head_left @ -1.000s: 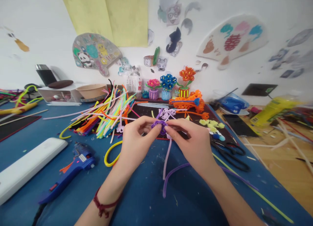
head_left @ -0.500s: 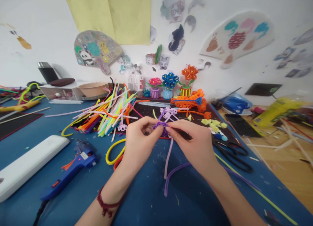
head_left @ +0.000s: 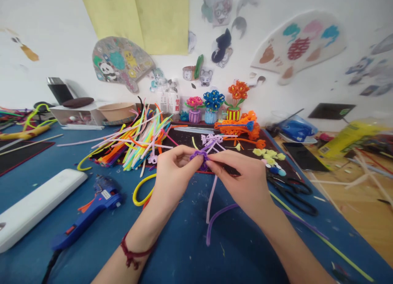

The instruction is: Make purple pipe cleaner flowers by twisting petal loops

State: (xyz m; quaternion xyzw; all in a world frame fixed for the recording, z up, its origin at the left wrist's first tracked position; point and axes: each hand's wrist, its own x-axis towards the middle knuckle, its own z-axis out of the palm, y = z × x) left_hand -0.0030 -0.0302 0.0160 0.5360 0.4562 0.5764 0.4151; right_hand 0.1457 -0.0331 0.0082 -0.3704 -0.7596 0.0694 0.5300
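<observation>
A small purple pipe-cleaner flower [head_left: 203, 164] with looped petals is pinched between both hands above the blue table. My left hand [head_left: 175, 166] grips its left side, thumb pressed over the petals. On the right edge, my right hand [head_left: 242, 173] holds it between thumb and fingertips. Some of the flower is hidden by the fingers. Below the hands lie a pale lilac pipe cleaner [head_left: 211, 200] and a curved purple pipe cleaner [head_left: 215, 220]. Just beyond them rests a cluster of lilac pipe-cleaner flowers [head_left: 211, 140].
A pile of colourful pipe cleaners [head_left: 147, 140] lies at back left. Nearer stand a blue glue gun [head_left: 92, 210] and a long white case [head_left: 39, 208]. Black scissors [head_left: 291, 194] lie right, beside a phone [head_left: 303, 156]. Small potted pipe-cleaner flowers [head_left: 211, 108] line the wall.
The purple flower has turned slightly, so more of its looped petals show beside my left thumb. Both hands stay in nearly the same place and keep their grip.
</observation>
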